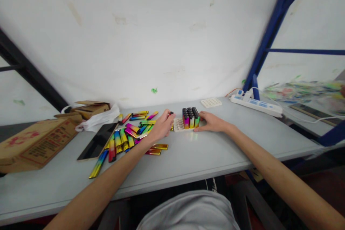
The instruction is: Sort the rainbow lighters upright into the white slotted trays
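My left hand (161, 126) is closed round a lighter (171, 113), whose black top shows above the fingers. It is just left of a white tray with round holes (178, 125). Upright lighters with black tops and shiny coloured bodies (191, 118) stand packed in rows in the tray's right part, and the holes on its left side are bare. My right hand (211, 122) grips the tray's right end, thumb at the near corner and fingers behind against the lighters. Loose shiny lighters (132, 129) lie in a heap left of my left hand.
A dark flat tablet-like panel (98, 141), a cardboard box (37, 142), an opened carton (93, 109) and a white plastic bag (101, 118) stand left. Another white holed tray (211, 102) lies by the wall. A power strip (256, 105) with cables sits right, near a blue post (269, 39).
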A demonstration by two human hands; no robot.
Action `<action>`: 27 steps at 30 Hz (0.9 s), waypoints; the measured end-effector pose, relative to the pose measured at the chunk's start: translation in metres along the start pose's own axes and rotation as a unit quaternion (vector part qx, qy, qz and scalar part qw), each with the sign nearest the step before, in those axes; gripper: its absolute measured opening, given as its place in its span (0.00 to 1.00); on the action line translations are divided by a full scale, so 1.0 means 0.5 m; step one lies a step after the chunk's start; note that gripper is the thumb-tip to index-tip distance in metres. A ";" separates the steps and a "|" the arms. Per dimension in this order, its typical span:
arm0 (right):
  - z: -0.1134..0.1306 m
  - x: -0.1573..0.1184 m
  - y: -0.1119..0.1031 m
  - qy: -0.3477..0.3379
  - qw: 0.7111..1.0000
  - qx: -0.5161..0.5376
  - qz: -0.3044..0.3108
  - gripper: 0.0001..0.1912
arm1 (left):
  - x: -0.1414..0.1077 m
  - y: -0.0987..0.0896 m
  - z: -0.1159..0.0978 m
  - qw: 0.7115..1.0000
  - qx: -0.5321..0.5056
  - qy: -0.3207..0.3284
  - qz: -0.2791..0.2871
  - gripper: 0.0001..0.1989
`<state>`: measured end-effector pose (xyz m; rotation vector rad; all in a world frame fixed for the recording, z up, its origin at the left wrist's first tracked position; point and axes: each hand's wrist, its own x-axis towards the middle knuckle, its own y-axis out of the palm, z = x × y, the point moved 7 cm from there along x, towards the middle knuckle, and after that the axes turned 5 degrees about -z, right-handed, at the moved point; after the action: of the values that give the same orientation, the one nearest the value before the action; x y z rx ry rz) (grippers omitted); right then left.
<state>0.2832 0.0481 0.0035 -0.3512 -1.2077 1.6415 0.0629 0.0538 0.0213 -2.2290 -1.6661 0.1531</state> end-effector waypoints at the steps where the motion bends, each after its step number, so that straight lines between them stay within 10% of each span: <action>1: 0.000 0.000 0.000 0.000 1.000 -0.001 0.001 0.31 | 0.004 0.002 0.000 1.000 -0.015 -0.007 0.003 0.12; 13: 0.000 0.000 0.000 -0.002 1.000 -0.016 0.006 0.32 | 0.117 0.012 -0.014 0.992 -0.028 0.123 0.029 0.20; 27: -0.001 0.001 0.002 0.000 1.000 -0.026 0.005 0.32 | 0.093 0.010 -0.020 0.950 0.232 0.204 0.041 0.15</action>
<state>0.2828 0.0489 0.0027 -0.3906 -1.2519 1.6216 0.0842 0.0945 0.0347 -1.8220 -1.1735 0.0850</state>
